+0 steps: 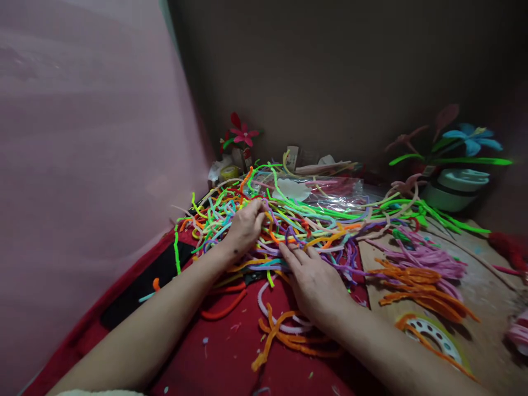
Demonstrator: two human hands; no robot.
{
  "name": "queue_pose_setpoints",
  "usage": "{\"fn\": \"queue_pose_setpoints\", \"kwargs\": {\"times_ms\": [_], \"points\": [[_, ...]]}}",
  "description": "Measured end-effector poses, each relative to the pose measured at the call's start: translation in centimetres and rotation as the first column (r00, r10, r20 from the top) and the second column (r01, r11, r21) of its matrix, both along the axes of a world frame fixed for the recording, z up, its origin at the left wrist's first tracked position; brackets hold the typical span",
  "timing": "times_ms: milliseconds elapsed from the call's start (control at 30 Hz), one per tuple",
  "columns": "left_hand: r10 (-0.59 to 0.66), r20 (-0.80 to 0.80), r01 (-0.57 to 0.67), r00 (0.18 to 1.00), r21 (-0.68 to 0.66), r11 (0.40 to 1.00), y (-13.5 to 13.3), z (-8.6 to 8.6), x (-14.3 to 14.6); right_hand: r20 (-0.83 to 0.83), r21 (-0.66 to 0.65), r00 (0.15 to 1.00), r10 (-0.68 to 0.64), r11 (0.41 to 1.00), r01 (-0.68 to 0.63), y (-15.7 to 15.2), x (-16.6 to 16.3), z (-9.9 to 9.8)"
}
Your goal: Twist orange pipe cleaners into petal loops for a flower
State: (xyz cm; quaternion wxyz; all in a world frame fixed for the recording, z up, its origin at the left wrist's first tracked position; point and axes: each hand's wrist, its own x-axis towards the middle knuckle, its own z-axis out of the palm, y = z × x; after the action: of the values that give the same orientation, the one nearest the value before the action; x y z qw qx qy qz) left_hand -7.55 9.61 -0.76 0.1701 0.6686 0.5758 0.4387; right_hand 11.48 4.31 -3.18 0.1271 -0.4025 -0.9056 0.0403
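Observation:
A big tangled heap of pipe cleaners [305,220] in green, orange, purple, pink and blue lies on a red cloth [231,352]. My left hand [245,225] is curled into the left side of the heap, fingers pinched on some strands. My right hand [313,278] lies flat, fingers stretched out, on the heap's near edge. Loose orange [284,338] and white pipe cleaners lie just below my right hand.
Sorted bundles of orange [416,286] and pink [429,256] pipe cleaners rest on a wooden board [487,297] at right. Finished pipe-cleaner flowers stand at the back: a red one [243,135] and a blue one [472,137] beside a pale green pot [456,187]. A pink wall [82,137] runs along the left.

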Motion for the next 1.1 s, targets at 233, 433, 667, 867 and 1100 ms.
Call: {"fn": "queue_pose_setpoints", "kwargs": {"times_ms": [233, 433, 667, 867, 1100], "points": [[0.029, 0.526, 0.060, 0.850, -0.152, 0.987, 0.4, 0.5, -0.1, 0.023, 0.052, 1.000, 0.019, 0.998, -0.020, 0.0, -0.2, -0.2], [-0.007, 0.689, 0.156, 0.724, -0.154, 0.976, -0.1, 1.6, 0.1, 0.042, 0.088, 0.999, 0.020, 0.996, -0.023, -0.1, -0.1, -0.2], [-0.139, 0.559, 0.251, 0.817, -0.128, 0.960, -1.7, 3.3, 0.7, 0.033, 0.075, 0.999, 0.012, 0.997, -0.014, -0.3, -0.1, 0.0], [-0.186, 0.054, 0.186, 0.981, 0.007, 0.983, -3.0, 3.5, 1.6, -0.313, -0.094, 0.950, 0.006, 0.995, -0.038, 0.1, 0.6, 0.7], [-0.002, -0.220, 0.030, 0.976, 0.126, 0.992, -3.0, 1.5, 2.3, -0.731, -0.407, 0.655, -0.191, 0.893, -0.194, -0.6, -0.4, 4.4]]}}
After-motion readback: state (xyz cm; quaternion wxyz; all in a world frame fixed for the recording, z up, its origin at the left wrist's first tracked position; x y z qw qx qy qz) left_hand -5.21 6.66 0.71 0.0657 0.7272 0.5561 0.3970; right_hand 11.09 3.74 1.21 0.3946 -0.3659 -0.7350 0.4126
